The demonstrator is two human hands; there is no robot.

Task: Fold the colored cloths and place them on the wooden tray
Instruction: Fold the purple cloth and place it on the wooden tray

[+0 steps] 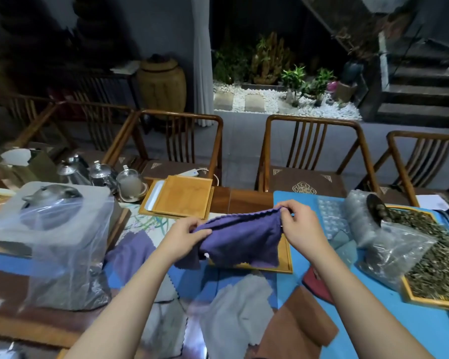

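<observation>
A purple cloth (240,238) hangs in the air between both hands, above a wooden tray (287,257) whose right rim and front edge show under it. My left hand (186,235) pinches the cloth's left corner. My right hand (297,218) pinches its upper right corner. More cloths lie on the table below: a second purple one (131,257) at the left, a grey one (240,309) in the middle, a brown one (296,327) at the right, and a red one (318,283) partly behind my right forearm.
A second wooden tray (183,195) sits farther back. A plastic-bagged grey box (57,229) stands at the left, with glass teaware (130,182) behind it. Bubble wrap (360,211) and a tray of dried leaves (430,257) fill the right. Wooden chairs (314,151) line the far edge.
</observation>
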